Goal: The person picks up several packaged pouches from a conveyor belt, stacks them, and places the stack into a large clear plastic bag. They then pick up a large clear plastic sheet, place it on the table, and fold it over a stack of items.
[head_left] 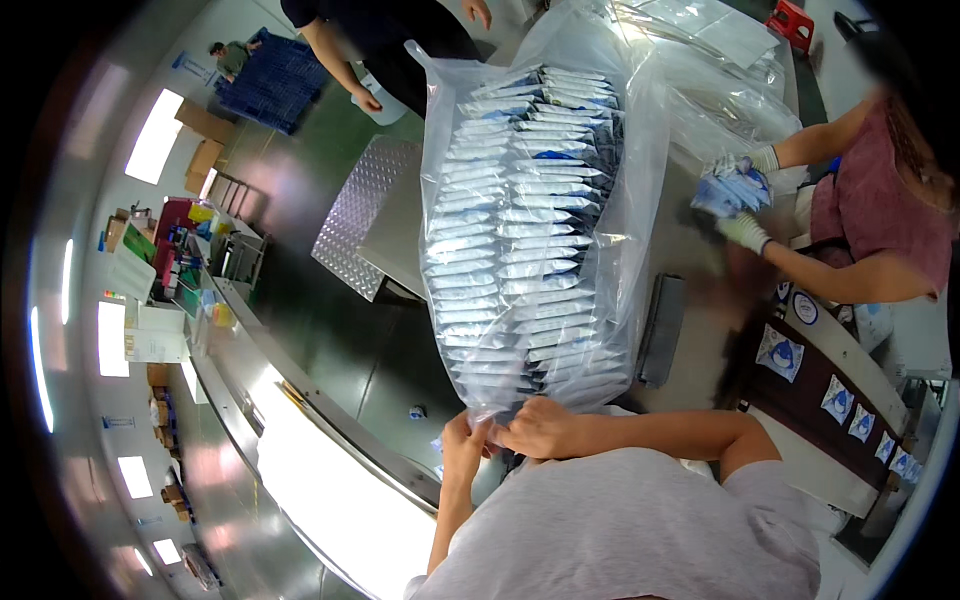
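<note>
In front of me lies a large clear plastic bag (643, 190), filled with rows of small white-and-blue packets (510, 240) stacked closely on edge. At the bag's near end, my left hand (461, 446) is closed on the gathered plastic. Just beside it, my right hand (541, 428) also grips the bag's plastic, fingers curled in. The two hands are close together, almost touching. Part of the film between them is hidden by the fingers.
At right, a co-worker's gloved hands (742, 232) hold several packets (730, 190) over the table. A brown conveyor belt (805, 410) carries spaced packets. A dark grey bar (661, 330) lies beside the bag. Another person (400, 35) stands beyond, near a metal tread plate (362, 215).
</note>
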The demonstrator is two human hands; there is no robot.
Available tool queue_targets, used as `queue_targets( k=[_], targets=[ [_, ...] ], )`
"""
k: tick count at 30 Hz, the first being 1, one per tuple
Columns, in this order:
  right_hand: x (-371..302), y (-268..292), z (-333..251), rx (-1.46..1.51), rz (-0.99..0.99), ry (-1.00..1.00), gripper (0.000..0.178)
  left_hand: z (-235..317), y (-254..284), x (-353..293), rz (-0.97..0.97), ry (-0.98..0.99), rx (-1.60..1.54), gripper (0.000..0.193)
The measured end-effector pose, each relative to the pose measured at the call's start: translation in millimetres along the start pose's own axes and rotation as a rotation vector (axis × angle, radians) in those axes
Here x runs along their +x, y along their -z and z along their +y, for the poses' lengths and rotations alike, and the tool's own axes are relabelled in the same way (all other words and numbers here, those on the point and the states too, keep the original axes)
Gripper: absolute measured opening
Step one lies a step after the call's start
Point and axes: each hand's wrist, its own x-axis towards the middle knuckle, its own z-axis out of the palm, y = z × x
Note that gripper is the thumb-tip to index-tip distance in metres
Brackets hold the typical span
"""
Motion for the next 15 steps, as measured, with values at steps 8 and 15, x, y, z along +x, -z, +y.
queue_targets(
  k=[8,15],
  targets=[
    [-12.1,53.4,2.9,0.288,0.313,0.111,0.03,30.3,-15.1,-9.3,0.324,-0.135,-0.603,0.012],
    [11.0,120.8,-22.9,-0.029,0.619,0.278,0.031,51.1,33.1,-4.1,0.211,-0.657,-0.745,0.012]
  ],
)
